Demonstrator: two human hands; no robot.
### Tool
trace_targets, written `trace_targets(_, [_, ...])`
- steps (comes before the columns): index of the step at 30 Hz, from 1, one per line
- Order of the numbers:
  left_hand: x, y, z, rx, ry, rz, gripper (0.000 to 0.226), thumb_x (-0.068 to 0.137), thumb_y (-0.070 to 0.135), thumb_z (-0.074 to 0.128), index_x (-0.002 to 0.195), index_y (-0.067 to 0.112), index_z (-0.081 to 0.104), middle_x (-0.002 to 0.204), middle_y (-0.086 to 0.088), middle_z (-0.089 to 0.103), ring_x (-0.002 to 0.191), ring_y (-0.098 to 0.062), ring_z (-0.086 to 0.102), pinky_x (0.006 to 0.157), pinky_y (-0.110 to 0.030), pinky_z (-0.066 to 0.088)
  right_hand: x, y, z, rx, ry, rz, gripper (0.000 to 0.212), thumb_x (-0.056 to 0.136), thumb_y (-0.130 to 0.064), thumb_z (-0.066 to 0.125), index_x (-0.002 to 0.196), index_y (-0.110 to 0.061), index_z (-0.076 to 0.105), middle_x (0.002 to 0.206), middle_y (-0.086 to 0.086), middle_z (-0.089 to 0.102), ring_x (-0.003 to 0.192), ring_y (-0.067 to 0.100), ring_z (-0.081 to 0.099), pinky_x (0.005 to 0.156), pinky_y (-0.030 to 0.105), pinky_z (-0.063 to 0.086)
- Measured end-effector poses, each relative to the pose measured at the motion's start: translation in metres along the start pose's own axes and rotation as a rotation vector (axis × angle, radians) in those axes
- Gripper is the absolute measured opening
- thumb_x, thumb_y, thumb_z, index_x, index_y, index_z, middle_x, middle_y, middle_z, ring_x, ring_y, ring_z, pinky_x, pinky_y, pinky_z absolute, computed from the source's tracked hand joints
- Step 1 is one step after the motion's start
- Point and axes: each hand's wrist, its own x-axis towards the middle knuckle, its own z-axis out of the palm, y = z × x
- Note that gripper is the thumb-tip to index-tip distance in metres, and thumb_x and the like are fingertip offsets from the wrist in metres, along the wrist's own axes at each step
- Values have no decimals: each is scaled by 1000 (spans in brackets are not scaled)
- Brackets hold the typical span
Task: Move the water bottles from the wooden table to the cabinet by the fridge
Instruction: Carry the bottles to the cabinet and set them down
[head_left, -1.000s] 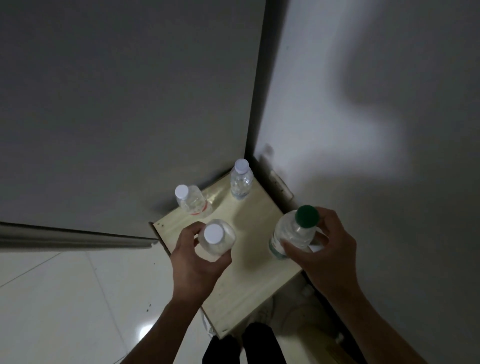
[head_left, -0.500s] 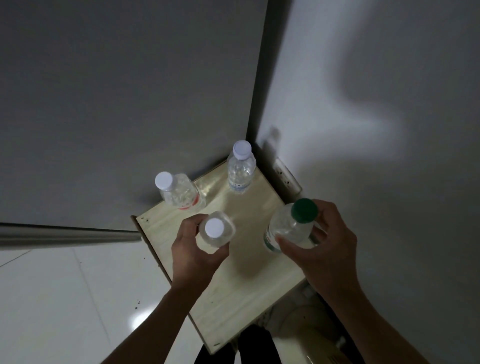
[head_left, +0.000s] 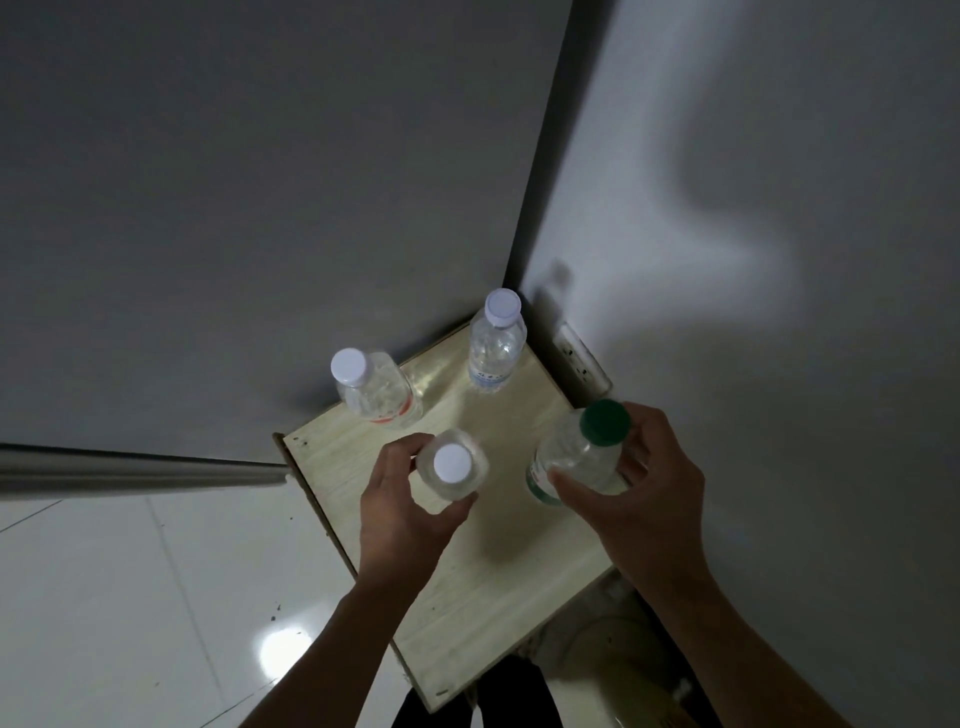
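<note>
Below me is the pale wooden top of a small cabinet (head_left: 488, 587), wedged into a corner between a grey panel and a white wall. My left hand (head_left: 405, 514) grips a clear bottle with a white cap (head_left: 451, 465), held upright over the cabinet's middle. My right hand (head_left: 644, 499) grips a clear bottle with a green cap (head_left: 582, 452), tilted a little, near the right edge. Two more clear bottles stand at the back: a white-capped one with a red label (head_left: 376, 389) on the left and a white-capped one with a blue label (head_left: 494, 343) in the corner.
A grey panel (head_left: 260, 208) rises on the left with a metal bar (head_left: 130, 470) along its lower edge. The white wall (head_left: 753, 208) on the right carries a power socket (head_left: 582, 358) beside the cabinet. Glossy white floor tiles (head_left: 130, 613) lie at lower left.
The view has shifted closer over the cabinet. Both hands keep their bottles and have moved slightly forward and down toward the wooden top. The two back bottles have not moved.
</note>
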Motion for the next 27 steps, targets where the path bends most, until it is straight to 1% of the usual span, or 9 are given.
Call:
trace_targets(5, [-1,0,0,-7,15,-5,72,60,22,95,116,34,51,111,19,56,105,12,52,85,-1,38,9,8,12,10,-3,19,64,57,-11,94,112,-21,62,106,-7,70,101,14,69,92,38,58])
trace_targets(8, [0,0,-1,-13,8,-21,72,61,23,95,115,37,49,108,27,53,105,14,51,84,-4,38,16,12,19,3,16,6,67,56,-13,94,114,-14,61,108,-2,71,101,14,70,90,39,59])
trace_targets(10, [0,-1,-1,-12,10,-19,72,61,23,95,115,37,48,108,30,52,105,15,51,84,-4,38,19,16,23,22,29,7,66,56,-12,94,113,-15,61,107,-1,70,101,14,70,91,38,58])
trace_targets(12, [-1,-3,0,-15,15,-16,72,61,23,95,115,37,49,108,29,53,105,15,51,84,-5,39,21,19,27,27,32,5,67,57,-10,94,114,-14,61,109,0,70,102,14,69,92,38,58])
trace_targets(15, [0,-5,1,-20,21,-7,71,60,23,95,115,34,51,111,20,56,105,13,52,86,-9,40,27,24,32,10,33,-21,66,59,-9,94,116,-12,60,110,2,69,104,14,68,93,38,58])
trace_targets(20, [0,-8,0,-17,20,-1,70,61,25,94,117,30,53,110,24,54,105,15,52,86,-11,41,32,33,35,9,44,-61,64,61,-10,93,112,-23,58,108,-4,67,103,10,67,94,32,57])
trace_targets(22, [0,-8,0,-16,19,2,69,61,25,94,117,30,53,110,25,55,105,14,53,86,-10,41,30,40,36,-6,25,-51,62,62,-11,93,113,-19,58,106,-4,67,101,10,67,93,34,56])
trace_targets(24, [-1,-8,1,-14,16,-1,69,61,26,94,117,30,53,111,21,57,105,11,54,87,-10,41,27,47,35,-27,-3,-48,62,64,-12,92,115,-12,58,106,-3,66,100,14,67,92,39,56])
trace_targets(27, [0,-7,1,-11,14,-16,69,61,25,94,118,27,55,112,19,57,105,10,54,88,-11,42,26,52,34,-55,-35,-60,62,65,-17,92,116,-13,57,105,-8,64,98,13,65,89,39,57])
